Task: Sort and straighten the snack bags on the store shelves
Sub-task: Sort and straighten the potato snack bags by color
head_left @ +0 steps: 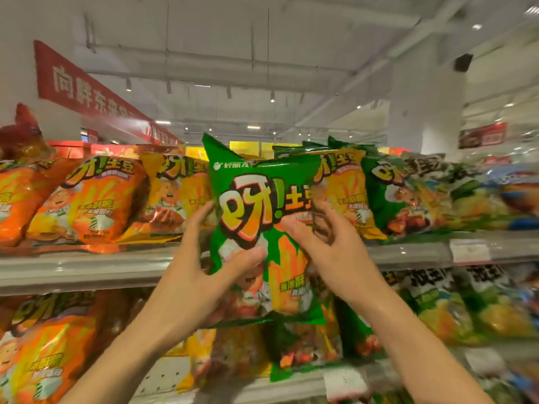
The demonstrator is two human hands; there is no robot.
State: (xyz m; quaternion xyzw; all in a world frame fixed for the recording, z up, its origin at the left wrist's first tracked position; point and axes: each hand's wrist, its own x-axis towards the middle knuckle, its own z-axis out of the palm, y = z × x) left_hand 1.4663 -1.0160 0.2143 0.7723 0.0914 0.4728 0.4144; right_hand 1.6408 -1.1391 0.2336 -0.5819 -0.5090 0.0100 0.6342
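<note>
A green snack bag [256, 199] with big orange lettering is held up in front of the top shelf [87, 269], upright and slightly tilted. My left hand [201, 266] grips its lower left edge, thumb on the front. My right hand [323, 246] grips its right side, fingers curled behind. Behind the bag on the top shelf stand yellow bags [347, 193], orange bags [96, 202] to the left and more green bags [402, 196] to the right.
The lower shelf [262, 389] carries orange bags [46, 345] at left, yellow and green bags in the middle, green-and-yellow bags [455, 307] at right. White price tags [469, 252] sit on the shelf rails. A red banner [87, 88] hangs above left.
</note>
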